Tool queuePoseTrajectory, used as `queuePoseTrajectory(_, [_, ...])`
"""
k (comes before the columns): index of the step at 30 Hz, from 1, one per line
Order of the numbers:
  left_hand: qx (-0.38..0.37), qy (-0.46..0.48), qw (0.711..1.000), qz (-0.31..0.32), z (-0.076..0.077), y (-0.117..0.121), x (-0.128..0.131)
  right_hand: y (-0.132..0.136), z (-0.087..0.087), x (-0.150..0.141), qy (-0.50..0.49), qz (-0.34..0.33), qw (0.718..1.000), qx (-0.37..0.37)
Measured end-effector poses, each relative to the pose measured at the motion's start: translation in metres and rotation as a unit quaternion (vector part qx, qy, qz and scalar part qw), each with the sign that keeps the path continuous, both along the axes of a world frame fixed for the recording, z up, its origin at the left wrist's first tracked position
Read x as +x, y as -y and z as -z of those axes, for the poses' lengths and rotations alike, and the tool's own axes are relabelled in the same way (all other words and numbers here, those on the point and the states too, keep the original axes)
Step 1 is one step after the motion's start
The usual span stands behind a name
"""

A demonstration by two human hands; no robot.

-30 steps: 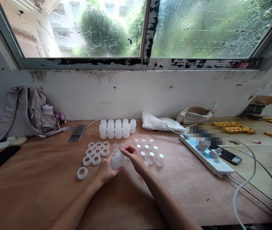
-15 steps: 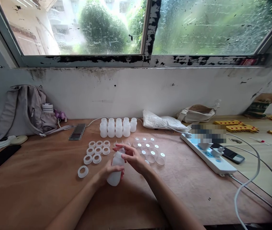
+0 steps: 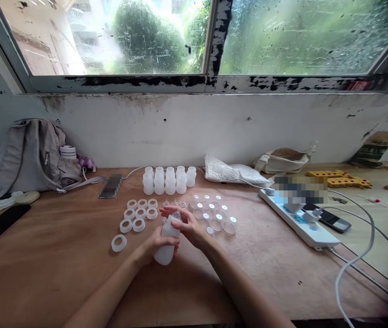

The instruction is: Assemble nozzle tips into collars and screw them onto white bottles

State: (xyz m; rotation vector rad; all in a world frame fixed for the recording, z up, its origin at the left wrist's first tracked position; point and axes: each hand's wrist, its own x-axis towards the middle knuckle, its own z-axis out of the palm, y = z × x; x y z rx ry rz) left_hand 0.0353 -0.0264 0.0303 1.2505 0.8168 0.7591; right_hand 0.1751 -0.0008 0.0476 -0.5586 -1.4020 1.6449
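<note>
A frosted white baby bottle (image 3: 164, 256) is held tilted above the table, its top leaning to the upper right. My left hand (image 3: 156, 242) wraps round its body. At the neck, my right hand (image 3: 190, 228) has its thumb on the near side and its fingers curving over the far side. A clear teat (image 3: 176, 214) shows at the bottle's top, partly hidden by those fingers. Left of the bottle lie several white collar rings (image 3: 114, 247). Clear caps (image 3: 216, 225) with white dots stand in rows to the right. A few more teats (image 3: 175, 204) sit just behind my right hand.
Several more white bottles (image 3: 170, 183) stand in rows near the wall. A white packet (image 3: 226, 171) lies right of them. A power strip (image 3: 296, 223) with cables and a phone (image 3: 334, 222) occupy the right side. At left are a grey backpack (image 3: 32, 159) and a black flat object (image 3: 1, 227).
My right fingers have shifted slightly over the bottle's top, and its thumb sits a little further left on the neck. The left hand keeps its hold. The view has shifted slightly.
</note>
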Motion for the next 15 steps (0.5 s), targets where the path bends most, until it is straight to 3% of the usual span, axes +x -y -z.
queuePoseTrajectory(2, [-0.044, 0.046, 0.997, 0.038, -0.001, 0.002, 0.001, 0.001, 0.000, 0.001, -0.001, -0.028, 0.999, -0.026])
queuePoseTrajectory(4, [-0.031, 0.036, 0.999, 0.008, 0.001, 0.003, 0.004, 0.002, 0.002, -0.001, 0.007, -0.006, 1.000, -0.026])
queuePoseTrajectory(7, [0.036, -0.049, 0.996, -0.072, 0.010, 0.001, 0.011, 0.002, 0.008, -0.005, 0.029, 0.064, 0.998, 0.007])
queuePoseTrajectory(10, [0.124, -0.142, 0.971, -0.150, 0.016, 0.001, 0.014, 0.002, 0.013, -0.009, 0.068, 0.108, 0.991, 0.042])
queuePoseTrajectory(15, [0.205, -0.255, 0.923, -0.203, 0.013, 0.005, 0.012, 0.006, 0.014, -0.016, 0.100, 0.167, 0.977, 0.089])
